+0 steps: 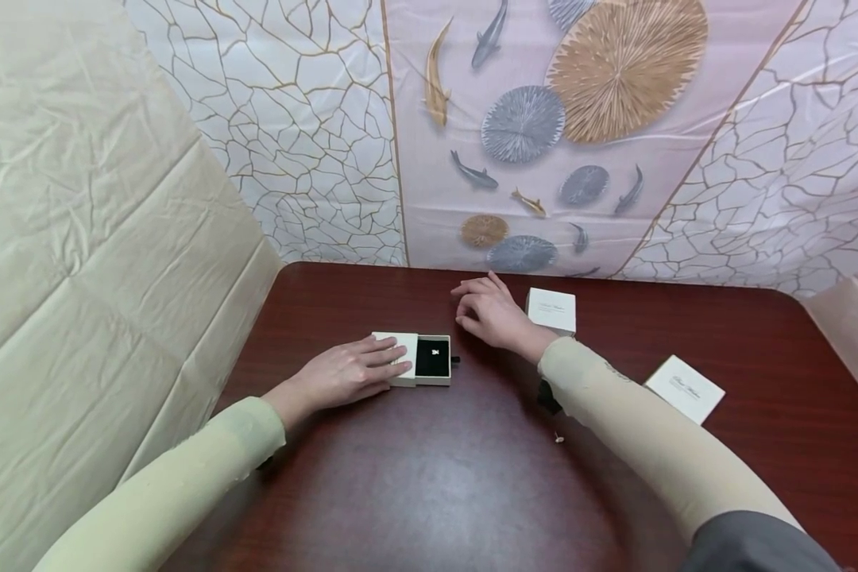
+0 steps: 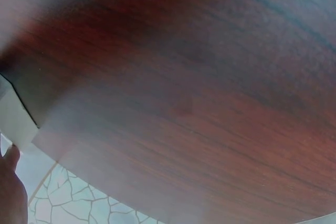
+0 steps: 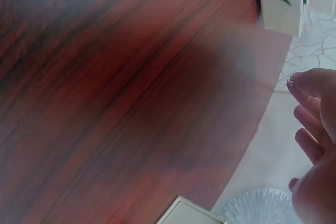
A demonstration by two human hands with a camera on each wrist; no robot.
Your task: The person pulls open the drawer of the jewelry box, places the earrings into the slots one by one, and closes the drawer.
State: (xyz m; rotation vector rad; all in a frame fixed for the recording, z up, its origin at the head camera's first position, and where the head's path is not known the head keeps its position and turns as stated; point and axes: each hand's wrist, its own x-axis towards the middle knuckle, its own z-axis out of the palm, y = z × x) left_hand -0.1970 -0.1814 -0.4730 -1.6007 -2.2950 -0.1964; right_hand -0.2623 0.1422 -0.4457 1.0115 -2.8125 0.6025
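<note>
Left of centre, on the dark red-brown surface point(image 1: 429, 477): a small white jewellery box point(image 1: 396, 377), with its sleeve at the left and its drawer point(image 1: 434, 382) slid partly out to the right.
Drawer lining: black point(image 1: 424, 367) and soft-looking, framed by the drawer's pale rim; a short black pull tab point(image 1: 455, 360) sticks out from its right end.
On the lining: a tiny pale ornament point(image 1: 435, 351), bright against the black, its shape too small to make out.
Left hand point(image 1: 350, 371): laid over the box sleeve with fingers extended and slightly spread, touching it from above rather than wrapped round it.
Right hand point(image 1: 492, 311): beyond the drawer and to its right, thumb and forefinger closed together at the tips, the other fingers loosely bent.
Between those fingertips: a tiny shiny earring point(image 3: 290, 81), pinched, with a thin pin showing in the right wrist view.
Near the right forearm: a loose stud point(image 1: 559, 438), lying on the surface to its left.
Far right of centre: a closed white box point(image 1: 552, 308) with fine lettering, just beside the right wrist.
Farther right and nearer: another white lettered box point(image 1: 685, 389), turned at an angle, partly behind the right sleeve point(image 1: 636, 421).
</note>
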